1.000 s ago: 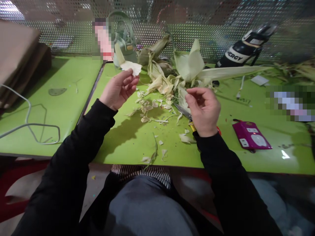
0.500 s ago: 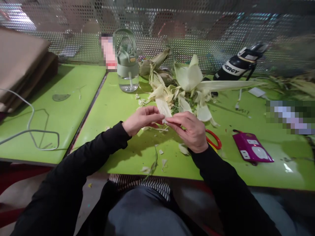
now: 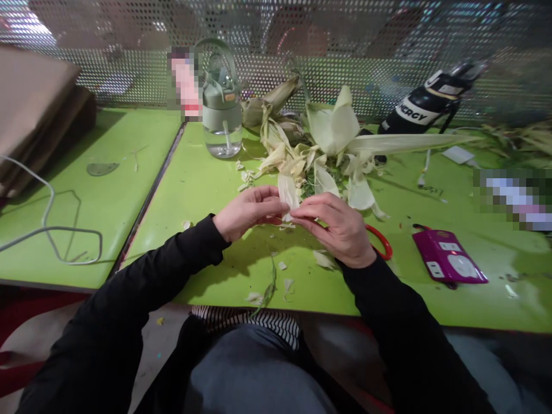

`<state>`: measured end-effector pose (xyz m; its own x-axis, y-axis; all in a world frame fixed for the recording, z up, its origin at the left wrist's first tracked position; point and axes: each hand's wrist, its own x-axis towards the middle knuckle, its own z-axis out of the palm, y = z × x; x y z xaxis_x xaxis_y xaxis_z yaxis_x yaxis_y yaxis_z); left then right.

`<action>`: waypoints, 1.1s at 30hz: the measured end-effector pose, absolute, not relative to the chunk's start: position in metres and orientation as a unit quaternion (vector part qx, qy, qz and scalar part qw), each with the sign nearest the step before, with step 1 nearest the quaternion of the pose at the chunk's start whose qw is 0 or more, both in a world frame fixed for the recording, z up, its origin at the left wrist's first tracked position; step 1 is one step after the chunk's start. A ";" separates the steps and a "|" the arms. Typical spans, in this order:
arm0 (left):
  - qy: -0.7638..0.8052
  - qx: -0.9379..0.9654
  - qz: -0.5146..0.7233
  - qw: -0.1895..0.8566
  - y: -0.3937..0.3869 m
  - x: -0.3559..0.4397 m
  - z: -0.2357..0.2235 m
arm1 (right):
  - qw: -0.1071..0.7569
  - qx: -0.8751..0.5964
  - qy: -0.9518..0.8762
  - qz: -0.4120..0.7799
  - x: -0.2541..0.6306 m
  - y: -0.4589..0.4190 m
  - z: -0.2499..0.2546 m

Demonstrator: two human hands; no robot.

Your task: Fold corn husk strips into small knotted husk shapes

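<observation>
Between my hands is a pale piece of corn husk [image 3: 287, 191], standing up from the fingertips. My left hand [image 3: 251, 211] pinches its lower edge from the left. From the right, my right hand [image 3: 334, 224] pinches the same lower end, the fingertips nearly meeting. Just behind lies a heap of corn husks [image 3: 297, 161], with a large cupped husk leaf [image 3: 334, 126] on top. A red scissor handle [image 3: 383, 241] shows beside my right wrist; the rest is hidden under that hand. Husk scraps [image 3: 323, 259] lie on the green table [image 3: 202, 276].
A clear water bottle with a green lid [image 3: 222, 123] stands at the back left. A black bottle [image 3: 425, 103] leans at the back right. A purple power socket block [image 3: 451, 257] is on the right, brown cardboard [image 3: 34, 103] and a grey cable [image 3: 52, 230] on the left.
My hands were apart, the left one raised with a husk piece. They came together over the table, both on the husk piece. Over the last half second they hardly moved; the view shifted slightly.
</observation>
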<state>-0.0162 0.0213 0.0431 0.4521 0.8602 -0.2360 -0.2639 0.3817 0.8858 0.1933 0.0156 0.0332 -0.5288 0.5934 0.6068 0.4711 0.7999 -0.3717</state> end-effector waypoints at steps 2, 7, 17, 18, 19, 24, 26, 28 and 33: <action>0.372 0.408 0.378 0.743 0.021 -0.015 0.043 | 0.373 -0.304 -0.872 0.088 0.192 0.016 0.032; 0.405 0.402 0.385 0.726 0.021 -0.015 0.045 | 0.365 -0.303 -0.875 0.097 0.189 0.014 0.039; 0.428 0.351 0.427 0.715 0.028 -0.017 0.039 | 0.052 -0.555 -0.830 0.003 0.282 0.003 0.045; 0.429 0.348 0.431 0.714 0.028 -0.017 0.039 | 0.030 -0.555 -0.832 0.005 0.292 0.001 0.040; 0.430 0.345 0.435 0.712 0.029 -0.018 0.040 | 0.014 -0.548 -0.836 0.018 0.300 0.000 0.035; 0.428 0.340 0.429 0.719 0.034 -0.024 0.043 | 0.017 -0.563 -0.826 0.025 0.313 -0.002 0.018; 0.422 0.344 0.417 0.728 0.036 -0.026 0.044 | 0.028 -0.581 -0.813 0.020 0.313 0.000 0.018; 0.415 0.343 0.423 0.729 0.036 -0.028 0.044 | 0.048 -0.589 -0.807 0.006 0.314 0.003 0.023; 0.390 0.289 0.465 0.740 0.032 -0.024 0.049 | 0.136 -0.617 -0.774 0.038 0.313 -0.001 0.052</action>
<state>-0.0239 0.0324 0.0491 0.2620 0.9143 -0.3089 -0.4631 0.3999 0.7910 0.3134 -0.0010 0.0525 -0.2008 0.9658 0.1640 0.9454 0.2349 -0.2260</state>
